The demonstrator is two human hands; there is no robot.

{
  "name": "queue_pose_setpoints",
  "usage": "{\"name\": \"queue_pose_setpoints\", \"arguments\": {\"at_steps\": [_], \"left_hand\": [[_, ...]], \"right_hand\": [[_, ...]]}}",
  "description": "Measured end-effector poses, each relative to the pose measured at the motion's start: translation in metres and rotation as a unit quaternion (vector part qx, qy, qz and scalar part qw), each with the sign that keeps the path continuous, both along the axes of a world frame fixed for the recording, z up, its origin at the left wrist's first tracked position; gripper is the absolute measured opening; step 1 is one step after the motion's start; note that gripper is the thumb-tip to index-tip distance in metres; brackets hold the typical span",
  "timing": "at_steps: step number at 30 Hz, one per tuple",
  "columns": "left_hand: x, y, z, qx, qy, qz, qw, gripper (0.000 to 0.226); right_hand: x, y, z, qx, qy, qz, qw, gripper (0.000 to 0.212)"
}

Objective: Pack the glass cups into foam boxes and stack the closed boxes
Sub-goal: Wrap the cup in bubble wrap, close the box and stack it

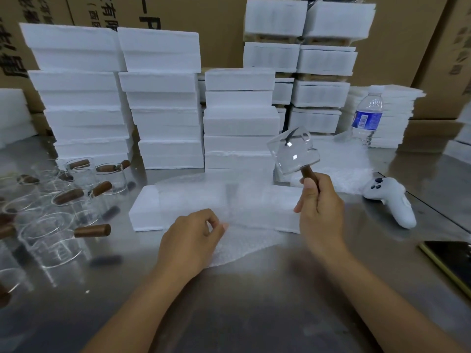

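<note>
Right grip point(319, 212) is wrapped around the brown handle point(309, 174) of a glass cup point(295, 154). It holds the cup up in the air, tipped over, above the right end of a long foam box point(145, 212). Left grip point(193, 238) pinches the edge of a bubble wrap sheet point(244, 245) that lies over the box and on the shiny counter point(254, 301). Big cardboard boxes point(407, 47) stand at the back. In front of them are tall stacks of foam boxes point(163, 98). Many more glass cups point(51, 235) with brown handles sit on the left side of the counter. A water bottle point(367, 115) stands at the right, near the back. A white controller point(392, 202) lies to the right of the right grip. A dark phone point(451, 261) lies at the right edge.
</note>
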State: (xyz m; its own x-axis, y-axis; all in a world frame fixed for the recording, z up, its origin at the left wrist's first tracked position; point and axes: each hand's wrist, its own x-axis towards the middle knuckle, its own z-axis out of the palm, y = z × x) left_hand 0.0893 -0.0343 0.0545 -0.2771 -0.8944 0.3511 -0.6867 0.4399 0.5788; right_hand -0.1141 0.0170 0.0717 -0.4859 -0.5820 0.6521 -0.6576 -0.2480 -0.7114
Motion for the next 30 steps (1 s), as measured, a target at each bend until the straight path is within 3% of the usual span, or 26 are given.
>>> {"name": "queue_pose_setpoints", "arguments": {"at_steps": [4, 7, 16, 25, 30], "left_hand": [[0.002, -0.005, 0.000, -0.033, 0.141, -0.003, 0.989, 0.025], [0.004, -0.007, 0.002, -0.065, 0.182, 0.004, 0.981, 0.021], [0.010, -0.004, 0.009, -0.172, 0.105, -0.018, 0.979, 0.015], [0.014, -0.003, 0.015, -0.217, 0.107, -0.069, 0.968, 0.022], [0.012, -0.003, 0.014, -0.200, 0.098, -0.090, 0.971, 0.020]], "right_hand": [[-0.003, 0.001, 0.001, -0.003, 0.004, -0.011, 1.000, 0.017], [-0.006, 0.003, 0.002, 0.019, 0.063, -0.021, 0.998, 0.025], [-0.006, 0.013, 0.013, 0.149, 0.240, -0.063, 0.957, 0.025], [-0.012, 0.011, 0.013, 0.153, 0.224, -0.127, 0.954, 0.026], [-0.009, 0.013, 0.014, 0.128, 0.236, -0.068, 0.961, 0.023]]}}
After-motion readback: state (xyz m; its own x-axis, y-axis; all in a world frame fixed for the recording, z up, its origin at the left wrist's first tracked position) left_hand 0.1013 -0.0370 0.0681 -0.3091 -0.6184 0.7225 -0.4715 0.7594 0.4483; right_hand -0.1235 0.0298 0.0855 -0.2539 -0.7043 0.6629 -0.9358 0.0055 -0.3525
